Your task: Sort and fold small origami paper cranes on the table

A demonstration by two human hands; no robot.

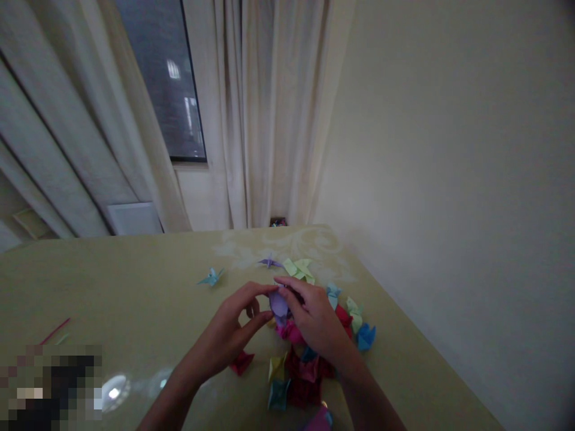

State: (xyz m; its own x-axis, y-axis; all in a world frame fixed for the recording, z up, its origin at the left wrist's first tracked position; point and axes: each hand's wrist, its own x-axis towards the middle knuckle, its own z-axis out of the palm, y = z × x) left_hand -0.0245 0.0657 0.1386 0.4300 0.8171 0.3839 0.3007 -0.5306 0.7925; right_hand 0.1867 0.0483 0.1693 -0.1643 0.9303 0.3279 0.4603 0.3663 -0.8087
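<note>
Between both hands is a small piece of folded lavender origami paper (279, 305), raised over a cluster of coloured paper folds. My left hand (236, 326) pinches its left side with thumb and forefinger. My right hand (314, 314) grips its upper right edge, partly hiding it. Right below the hands lies a pink paper fold (291, 331). Nearer to me sit a dark red paper fold (302, 386), a yellow one (277, 368) and a teal one (279, 395). A red fold (242, 363) rests under my left wrist.
A blue crane (211, 277), a purple crane (269, 262) and a light green pinwheel-like fold (300, 269) lie beyond the hands. Blue (366, 337) and pale green folds (354, 314) are to the right. A pink stick (56, 330) lies left. The wall (449, 179) borders the table's right side.
</note>
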